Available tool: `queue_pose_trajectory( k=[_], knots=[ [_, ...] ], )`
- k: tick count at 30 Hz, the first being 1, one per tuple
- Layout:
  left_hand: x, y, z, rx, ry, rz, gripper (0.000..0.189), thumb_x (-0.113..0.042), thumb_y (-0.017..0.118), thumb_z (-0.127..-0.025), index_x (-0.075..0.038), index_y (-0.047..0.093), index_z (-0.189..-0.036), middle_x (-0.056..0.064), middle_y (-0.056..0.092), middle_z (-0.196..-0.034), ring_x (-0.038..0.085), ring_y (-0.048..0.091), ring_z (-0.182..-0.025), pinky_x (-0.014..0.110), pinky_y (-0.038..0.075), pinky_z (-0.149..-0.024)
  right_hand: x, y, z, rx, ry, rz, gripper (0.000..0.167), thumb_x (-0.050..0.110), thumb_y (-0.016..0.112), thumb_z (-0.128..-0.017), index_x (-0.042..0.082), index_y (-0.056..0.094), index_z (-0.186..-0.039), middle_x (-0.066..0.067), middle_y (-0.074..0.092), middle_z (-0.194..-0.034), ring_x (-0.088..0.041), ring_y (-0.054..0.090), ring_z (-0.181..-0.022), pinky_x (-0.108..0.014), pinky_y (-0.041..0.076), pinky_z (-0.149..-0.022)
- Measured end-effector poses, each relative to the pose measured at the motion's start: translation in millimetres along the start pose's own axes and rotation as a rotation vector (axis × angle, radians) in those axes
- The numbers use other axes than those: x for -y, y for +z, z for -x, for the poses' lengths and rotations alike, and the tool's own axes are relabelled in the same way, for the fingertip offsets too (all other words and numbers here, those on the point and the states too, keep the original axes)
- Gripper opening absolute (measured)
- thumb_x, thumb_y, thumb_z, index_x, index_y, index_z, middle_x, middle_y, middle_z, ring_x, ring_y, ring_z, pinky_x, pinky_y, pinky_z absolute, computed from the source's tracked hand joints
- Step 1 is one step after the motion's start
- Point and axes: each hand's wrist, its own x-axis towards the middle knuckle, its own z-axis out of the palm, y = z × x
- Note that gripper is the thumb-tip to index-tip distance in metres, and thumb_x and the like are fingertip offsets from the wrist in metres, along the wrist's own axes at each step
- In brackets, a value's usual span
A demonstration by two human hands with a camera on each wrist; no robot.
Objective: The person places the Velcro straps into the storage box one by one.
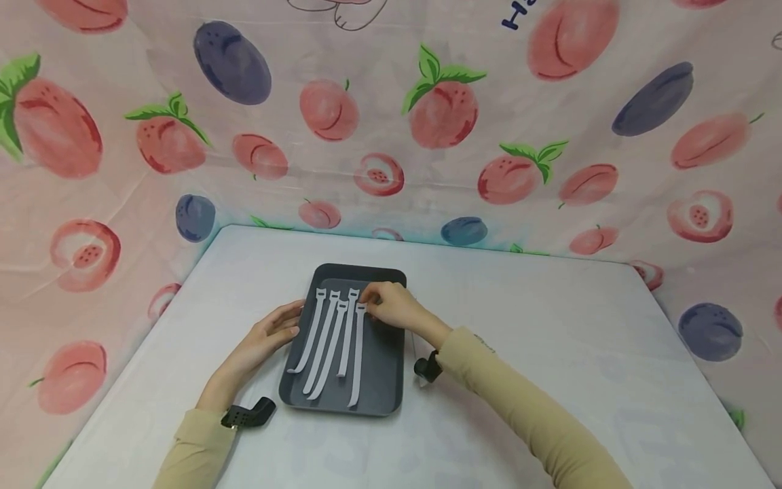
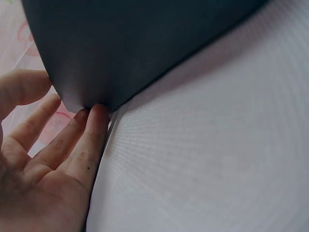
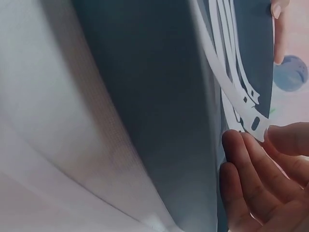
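Several white cable ties with slotted heads lie side by side in a dark grey tray [image 1: 381, 367], their heads toward its far end. At the rightmost cable tie [image 1: 358, 353], my right hand [image 1: 394, 303] reaches over the tray's right rim. Thumb and fingers pinch this tie's slotted head, as the right wrist view shows. My left hand [image 1: 269, 334] rests against the tray's left wall with its fingers fairly straight. In the left wrist view, the left fingertips [image 2: 99, 113] touch the lower edge of the dark wall.
The tray stands on a white-covered table [image 1: 550, 339]. Behind and to the sides hangs a fruit-patterned cloth [image 1: 379, 122]. A black wrist camera [image 1: 249, 413] sits at the left wrist and another black camera [image 1: 427, 367] at the right.
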Motion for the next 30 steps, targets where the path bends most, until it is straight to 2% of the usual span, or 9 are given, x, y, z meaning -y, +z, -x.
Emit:
queue_pose_trajectory(
  k=[11,23,30],
  knots=[
    [-0.9,-0.2,-0.9,0.002,0.006,-0.006,0.059,-0.021,0.056,-0.097,-0.015,0.032,-0.150,0.018,0.035,-0.153,0.036,0.032,-0.141,0.009,0.043,-0.095,0.0,-7.9,7.1,-0.013,-0.017,-0.020,0.019,0.009,0.058,-0.094,0.007,0.067,-0.111,-0.009,0.071,-0.099,-0.013,0.064,-0.072,-0.022,0.050,-0.062],
    [-0.2,-0.5,-1.3,0.000,0.007,-0.005,0.058,-0.021,0.056,-0.097,-0.015,0.032,-0.150,0.019,0.035,-0.153,0.036,0.032,-0.141,0.009,0.043,-0.095,0.3,-12.7,15.7,-0.049,-0.046,-0.023,0.016,0.010,0.059,-0.094,0.008,0.068,-0.107,-0.007,0.070,-0.095,-0.011,0.062,-0.070,-0.023,0.049,-0.060],
    [0.3,0.2,-0.1,-0.004,0.004,0.002,0.058,-0.019,0.056,-0.097,-0.015,0.032,-0.150,0.019,0.035,-0.153,0.036,0.032,-0.141,0.009,0.043,-0.095,4.8,-16.7,25.4,-0.042,-0.075,-0.040,0.018,0.010,0.059,-0.094,0.007,0.068,-0.109,-0.008,0.070,-0.098,-0.017,0.065,-0.075,-0.022,0.050,-0.062]
  ],
)
